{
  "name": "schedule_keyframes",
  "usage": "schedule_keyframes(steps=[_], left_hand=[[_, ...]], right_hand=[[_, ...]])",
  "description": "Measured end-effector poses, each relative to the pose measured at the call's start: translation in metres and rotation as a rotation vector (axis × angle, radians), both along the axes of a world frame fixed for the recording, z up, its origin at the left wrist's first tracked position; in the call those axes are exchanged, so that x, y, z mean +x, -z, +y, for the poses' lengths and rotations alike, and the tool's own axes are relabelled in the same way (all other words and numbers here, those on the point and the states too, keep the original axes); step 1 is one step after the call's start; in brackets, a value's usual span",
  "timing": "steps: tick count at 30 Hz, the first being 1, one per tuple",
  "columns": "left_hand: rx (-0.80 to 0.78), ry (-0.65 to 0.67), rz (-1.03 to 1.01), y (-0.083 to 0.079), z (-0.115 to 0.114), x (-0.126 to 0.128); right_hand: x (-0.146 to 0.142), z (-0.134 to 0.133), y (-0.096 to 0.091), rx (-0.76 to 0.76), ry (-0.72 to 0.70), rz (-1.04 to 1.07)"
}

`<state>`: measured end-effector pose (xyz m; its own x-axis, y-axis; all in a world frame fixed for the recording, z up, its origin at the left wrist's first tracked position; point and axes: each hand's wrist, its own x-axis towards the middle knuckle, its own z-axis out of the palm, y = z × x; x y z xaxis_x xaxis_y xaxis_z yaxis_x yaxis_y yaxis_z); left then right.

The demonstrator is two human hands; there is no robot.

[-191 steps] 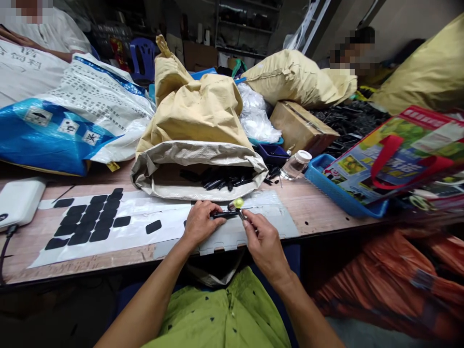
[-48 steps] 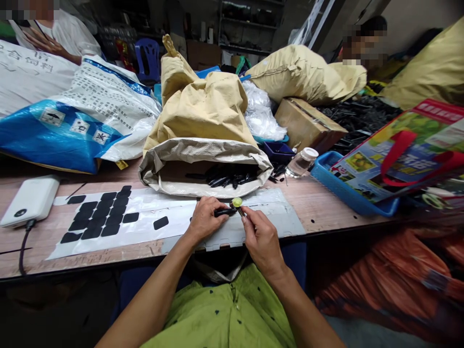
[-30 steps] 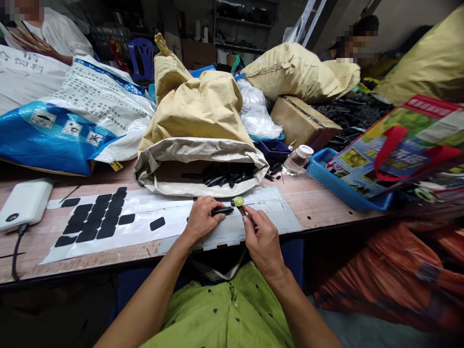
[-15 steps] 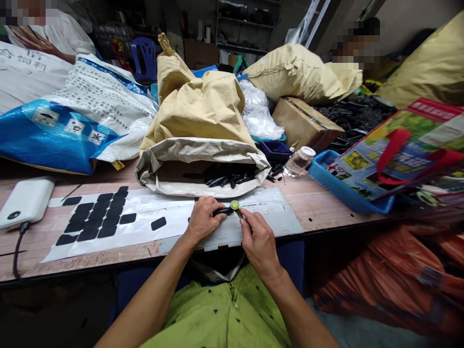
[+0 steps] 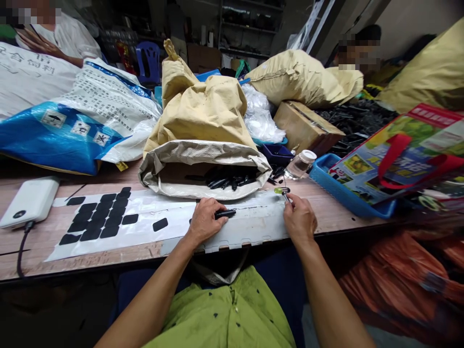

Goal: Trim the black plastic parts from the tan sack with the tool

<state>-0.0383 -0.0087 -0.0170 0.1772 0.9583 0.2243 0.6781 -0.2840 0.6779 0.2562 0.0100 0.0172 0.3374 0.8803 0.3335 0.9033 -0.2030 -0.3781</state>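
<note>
While the left hand pinches a black piece, hiding one end, the right hand grips a hammer, handle mostly covered.

Black part, one: slender, elongated, glossy; was held at its left end by the left hand, lay crosswise above the grey board.

Small hammer, one: head yellow-green at one end, black at the other; its handle was gripped in the right hand, well apart from the part.
</note>
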Motion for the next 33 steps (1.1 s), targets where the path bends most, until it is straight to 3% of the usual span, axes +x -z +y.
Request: schedule_keyframes(steps=[3, 6, 8, 10, 12, 14, 19, 22, 25, 27, 29, 31, 33], left_hand=[[0.003, 0.004, 0.006, -0.002, 0.001, -0.001], [0.027, 0.046, -0.044, -0.016, -0.012, 0.001], [-0.014, 0.172, -0.127, -0.033, -0.032, 0.006], [-0.153, 0.381, -0.194, -0.046, -0.059, 0.014], [-0.299, 0.537, -0.155, -0.048, -0.086, 0.02], [-0.377, 0.539, -0.011, -0.034, -0.106, 0.024], [-0.547, 0.239, 0.323, 0.031, -0.117, 0.017], [-0.604, 0.189, 0.413, 0.04, -0.116, 0.016], [-0.655, 0.325, 0.445, 0.007, -0.116, 0.024], [-0.589, 0.456, 0.297, -0.027, -0.107, 0.029], [-0.515, 0.507, 0.08, -0.058, -0.085, 0.03], [-0.423, 0.304, 0.021, -0.077, -0.047, 0.023], [-0.244, -0.05, 0.087, -0.082, -0.001, 0.008]], right_hand=[[0.009, 0.011, 0.013, -0.053, 0.017, -0.16], [0.007, 0.011, 0.023, -0.008, 0.017, -0.278], [0.005, 0.01, 0.026, 0.007, 0.009, -0.296], [0.006, 0.01, 0.027, 0.011, 0.002, -0.302], [0.006, 0.011, 0.027, 0.014, 0.005, -0.308], [0.007, 0.011, 0.028, 0.019, 0.011, -0.314], [0.007, 0.011, 0.03, 0.034, 0.01, -0.311], [0.006, 0.01, 0.029, 0.026, 0.013, -0.306], [0.006, 0.009, 0.028, 0.015, 0.007, -0.299], [0.005, 0.009, 0.028, 0.018, 0.011, -0.301], [0.005, 0.01, 0.028, 0.021, 0.016, -0.305], [0.005, 0.01, 0.027, 0.015, 0.014, -0.305], [0.005, 0.009, 0.027, 0.005, 0.01, -0.304]])
